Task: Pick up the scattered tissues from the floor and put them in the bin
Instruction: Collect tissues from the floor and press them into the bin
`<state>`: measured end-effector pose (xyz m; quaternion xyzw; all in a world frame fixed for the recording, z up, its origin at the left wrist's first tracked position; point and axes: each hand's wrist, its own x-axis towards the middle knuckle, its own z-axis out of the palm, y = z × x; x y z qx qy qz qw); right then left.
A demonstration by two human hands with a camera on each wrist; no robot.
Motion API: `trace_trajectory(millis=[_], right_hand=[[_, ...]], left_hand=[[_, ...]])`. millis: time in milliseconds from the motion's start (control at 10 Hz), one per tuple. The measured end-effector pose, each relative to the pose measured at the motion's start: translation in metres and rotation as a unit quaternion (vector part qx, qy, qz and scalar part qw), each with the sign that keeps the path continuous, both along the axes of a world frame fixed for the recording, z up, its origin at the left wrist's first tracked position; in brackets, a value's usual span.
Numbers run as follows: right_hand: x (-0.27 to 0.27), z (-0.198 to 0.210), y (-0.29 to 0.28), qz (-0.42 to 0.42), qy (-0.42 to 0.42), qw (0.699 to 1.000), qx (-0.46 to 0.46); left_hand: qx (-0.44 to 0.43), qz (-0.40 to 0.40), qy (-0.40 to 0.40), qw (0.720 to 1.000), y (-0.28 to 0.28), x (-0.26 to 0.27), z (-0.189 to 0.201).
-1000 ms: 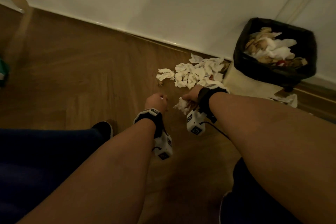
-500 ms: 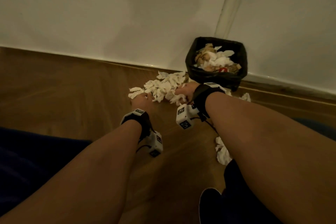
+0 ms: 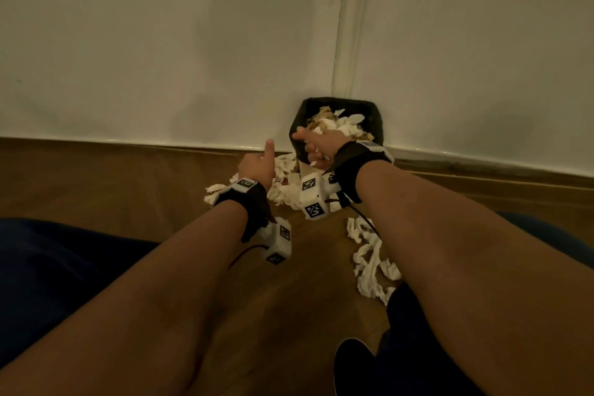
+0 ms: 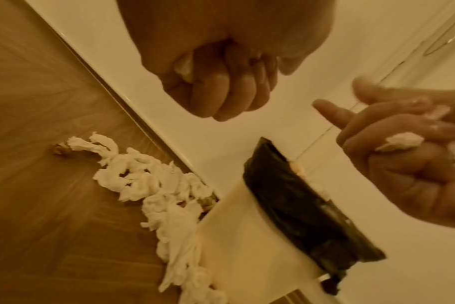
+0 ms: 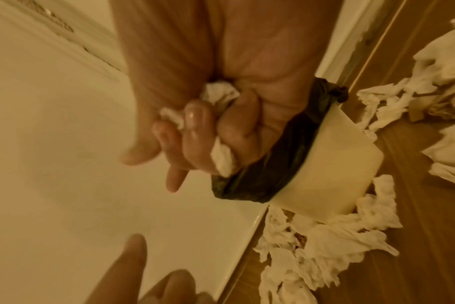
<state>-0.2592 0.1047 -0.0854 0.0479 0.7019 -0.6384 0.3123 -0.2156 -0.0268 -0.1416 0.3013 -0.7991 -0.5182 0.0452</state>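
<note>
2 hands reach forward in the head view: the right hand [image 3: 316,146] is raised at the near rim of the bin [image 3: 376,119], fingers curled round a wad [image 3: 316,130] of tissue, while the left hand [image 3: 258,165] is lower and just left of it, thumb up. The bin, lined with a black bag and heaped with tissues, stands against the wall [image 3: 160,42]. Loose tissues [image 3: 369,260] lie on the floor [image 3: 112,177] beside the bin and under both wrists. From the left wrist, the left hand [image 4: 216,67] is a closed fist with a scrap [image 4: 185,65] of tissue pinched inside; a trail of tissues [image 4: 148,185] runs along the skirting to the bin [image 4: 294,205]. From the right wrist, the right hand [image 5: 210,115] grips its wad [image 5: 218,94] tightly in front of the bin [image 5: 333,164], with more tissues [image 5: 325,242] around the bin's base.
</note>
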Motion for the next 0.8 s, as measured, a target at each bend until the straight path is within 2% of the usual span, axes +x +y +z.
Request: trace_trajectory(millis=[100, 200, 300, 400, 500, 600, 700, 800], right_hand=[[-0.002, 0.019, 0.008, -0.052, -0.007, 0.998, -0.04], [-0.006, 0.04, 0.018, -0.147, 0.049, 0.988, 0.024], [-0.005, 0.052, 0.033, -0.172, 0.128, 0.973, 0.087], [-0.005, 0.059, 0.056, -0.199, 0.148, 0.958, 0.144], [-0.001, 0.067, 0.079, -0.208, 0.175, 0.947, 0.171], [0.002, 0.066, 0.104, -0.159, 0.162, 0.964, 0.142], [0.002, 0.063, 0.115, -0.173, 0.084, 0.979, 0.065], [-0.001, 0.067, 0.116, -0.185, 0.055, 0.981, -0.009]], left_hand=[[0.054, -0.002, 0.022, 0.998, 0.018, -0.004, 0.021], [0.068, -0.031, 0.061, 0.995, 0.037, -0.008, 0.041], [0.047, -0.04, 0.105, 0.993, 0.054, -0.011, 0.058], [0.087, -0.039, 0.119, 0.988, 0.064, -0.013, 0.074], [0.126, -0.049, 0.097, 0.986, 0.071, -0.018, 0.082], [0.214, -0.055, 0.084, 0.972, 0.079, -0.022, 0.092], [0.268, -0.089, 0.067, 0.957, 0.083, -0.032, 0.101], [0.24, -0.143, 0.118, 0.953, 0.084, -0.051, 0.105]])
